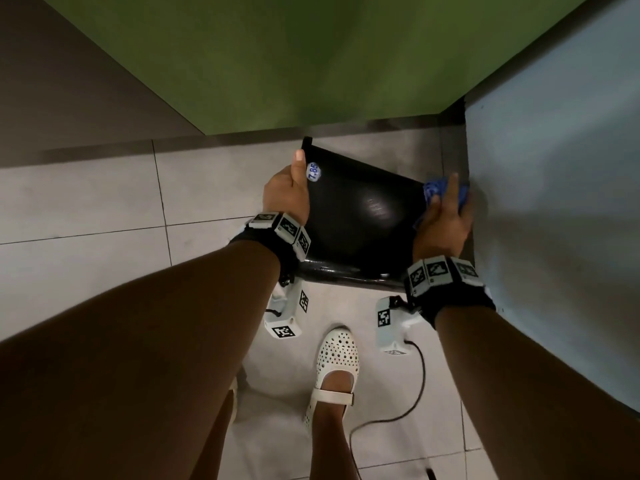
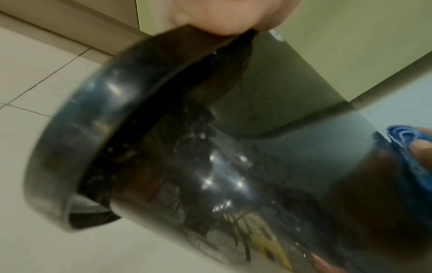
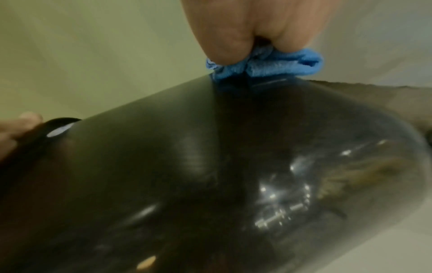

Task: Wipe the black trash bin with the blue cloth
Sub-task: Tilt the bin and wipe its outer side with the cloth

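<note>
The glossy black trash bin (image 1: 360, 216) is tipped on its side above the tiled floor, its rimmed end to the left and its narrower end toward the right wall. My left hand (image 1: 289, 187) grips the rim, thumb along the top beside a white price sticker (image 1: 313, 172). In the left wrist view the rim (image 2: 98, 133) curves under my fingers (image 2: 224, 16). My right hand (image 1: 445, 216) holds the bunched blue cloth (image 1: 434, 192) against the bin's far right end. The right wrist view shows the fingers (image 3: 233, 37) pinching the cloth (image 3: 275, 64) onto the black wall (image 3: 163, 166).
A green wall (image 1: 294, 57) stands close behind the bin, and a pale blue wall (image 1: 554, 168) sits tight on the right. Grey floor tiles (image 1: 86, 202) spread to the left. My foot in a white shoe (image 1: 334, 368) and a black cable (image 1: 398, 410) lie below.
</note>
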The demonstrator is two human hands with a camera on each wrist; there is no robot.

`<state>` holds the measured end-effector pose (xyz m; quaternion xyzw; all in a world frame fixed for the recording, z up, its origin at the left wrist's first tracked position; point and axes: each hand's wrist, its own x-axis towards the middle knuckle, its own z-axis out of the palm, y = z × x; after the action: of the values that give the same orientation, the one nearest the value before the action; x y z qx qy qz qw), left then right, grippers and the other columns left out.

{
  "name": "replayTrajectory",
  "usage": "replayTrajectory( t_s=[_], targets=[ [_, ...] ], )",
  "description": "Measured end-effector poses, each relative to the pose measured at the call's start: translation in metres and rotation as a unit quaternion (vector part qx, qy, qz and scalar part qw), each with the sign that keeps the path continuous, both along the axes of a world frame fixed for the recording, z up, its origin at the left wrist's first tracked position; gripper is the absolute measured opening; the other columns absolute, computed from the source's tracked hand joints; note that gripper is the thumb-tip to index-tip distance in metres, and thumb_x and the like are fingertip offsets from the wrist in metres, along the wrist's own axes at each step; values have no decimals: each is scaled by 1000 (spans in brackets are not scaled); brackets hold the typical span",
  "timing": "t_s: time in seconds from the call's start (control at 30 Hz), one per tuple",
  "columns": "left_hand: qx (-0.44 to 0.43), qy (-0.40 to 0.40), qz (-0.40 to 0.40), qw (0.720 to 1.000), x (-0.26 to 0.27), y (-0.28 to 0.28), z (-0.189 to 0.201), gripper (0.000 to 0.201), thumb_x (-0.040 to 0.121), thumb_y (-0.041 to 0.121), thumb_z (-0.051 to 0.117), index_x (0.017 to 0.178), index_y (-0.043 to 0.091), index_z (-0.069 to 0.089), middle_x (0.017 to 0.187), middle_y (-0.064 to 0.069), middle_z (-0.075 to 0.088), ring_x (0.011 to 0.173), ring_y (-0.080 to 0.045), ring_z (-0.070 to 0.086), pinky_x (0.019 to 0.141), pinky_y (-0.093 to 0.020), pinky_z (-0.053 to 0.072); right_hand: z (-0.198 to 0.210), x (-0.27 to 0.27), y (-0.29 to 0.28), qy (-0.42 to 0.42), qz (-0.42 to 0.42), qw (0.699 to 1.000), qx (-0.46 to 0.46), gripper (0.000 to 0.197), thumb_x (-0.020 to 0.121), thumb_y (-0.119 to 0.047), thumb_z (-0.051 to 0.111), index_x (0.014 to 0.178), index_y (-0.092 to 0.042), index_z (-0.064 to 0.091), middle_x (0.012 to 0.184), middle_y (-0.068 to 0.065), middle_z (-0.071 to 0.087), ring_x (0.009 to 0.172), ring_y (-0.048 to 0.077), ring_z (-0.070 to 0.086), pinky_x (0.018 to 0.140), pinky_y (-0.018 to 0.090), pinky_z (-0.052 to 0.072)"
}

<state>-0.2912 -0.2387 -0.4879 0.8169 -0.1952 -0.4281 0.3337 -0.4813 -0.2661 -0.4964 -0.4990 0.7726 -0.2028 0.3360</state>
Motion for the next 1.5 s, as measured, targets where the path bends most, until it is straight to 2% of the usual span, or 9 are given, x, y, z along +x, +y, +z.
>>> replayTrajectory(
  t_s=[0.13, 0.37, 0.53, 0.67, 0.87, 1.07, 1.2, 1.3, 1.5],
  targets=[
    [5, -7, 1, 1000, -1, 0, 3, 55, 97, 48, 27, 92, 8, 65, 93, -10, 66, 89, -22, 59, 84, -30, 47, -8, 10, 43, 78, 75, 993, -38, 50, 95, -22, 33, 144, -24, 24, 154, 10, 12, 141, 27, 11, 117, 42, 14],
    [7, -30, -18, 999, 0, 5, 1, 57, 97, 47, 27, 102, 5, 65, 103, -14, 68, 97, -25, 60, 84, -29, 45, -7, 46, 140, 89, 342, 931, -94, 71, 78, 4, 59, 139, -21, 32, 149, 12, 18, 140, 27, 6, 111, 50, 18],
    [3, -29, -22, 999, 0, 5, 2, 58, 97, 47, 27, 103, 4, 65, 95, -9, 65, 89, -19, 56, 86, -30, 47, -5, 0, 76, -4, 32, 999, -7, 47, 98, -33, 38, 144, -29, 25, 146, -17, 24, 120, -30, 12, 111, 22, 23],
    [13, -24, -11, 1000, 0, 3, 0, 60, 96, 49, 26, 99, 3, 64, 92, -10, 65, 87, -20, 58, 80, -30, 45, 5, -8, 63, 60, -45, 995, 58, 61, 95, -9, 39, 145, -35, 14, 155, 5, 4, 142, 25, 12, 115, 46, 23],
    [7, -28, -11, 1000, 0, 2, 0, 59, 97, 48, 26, 96, 4, 64, 92, -10, 65, 87, -21, 58, 79, -30, 45, -5, 33, 117, 8, 96, 994, -48, 39, 99, -27, 35, 136, -40, 31, 151, -1, 18, 141, 9, 10, 117, 40, 18],
    [4, -49, -19, 999, 0, 6, -1, 57, 98, 45, 25, 93, 5, 64, 92, -14, 65, 87, -26, 58, 77, -30, 44, -6, 60, 80, 94, 350, 920, -146, 58, 83, -12, 53, 138, -22, 34, 148, 14, 22, 138, 37, 16, 109, 52, 15],
    [3, -41, -13, 999, 0, 2, -1, 59, 97, 47, 25, 89, 2, 63, 88, -14, 64, 84, -24, 59, 75, -29, 43, -9, 30, 24, 55, 152, 985, -53, 43, 96, -37, 33, 139, -32, 34, 152, 0, 22, 139, 14, 15, 117, 40, 17],
    [6, -33, -7, 999, -1, 3, 1, 59, 98, 46, 25, 87, 2, 62, 85, -12, 63, 82, -22, 58, 75, -30, 44, -9, 8, 19, 93, -30, 995, 0, 49, 97, -27, 38, 144, -22, 24, 151, 13, 19, 136, 29, 24, 112, 43, 26],
    [58, 181, 3, 982, 6, -11, 12, 50, 96, 47, 32, 101, 11, 66, 86, 0, 62, 87, -19, 54, 84, -26, 45, -11, 4, 25, 140, -14, 990, 13, 52, 98, -20, 37, 146, -18, 18, 147, 24, 19, 133, 38, 26, 109, 45, 30]
  ],
)
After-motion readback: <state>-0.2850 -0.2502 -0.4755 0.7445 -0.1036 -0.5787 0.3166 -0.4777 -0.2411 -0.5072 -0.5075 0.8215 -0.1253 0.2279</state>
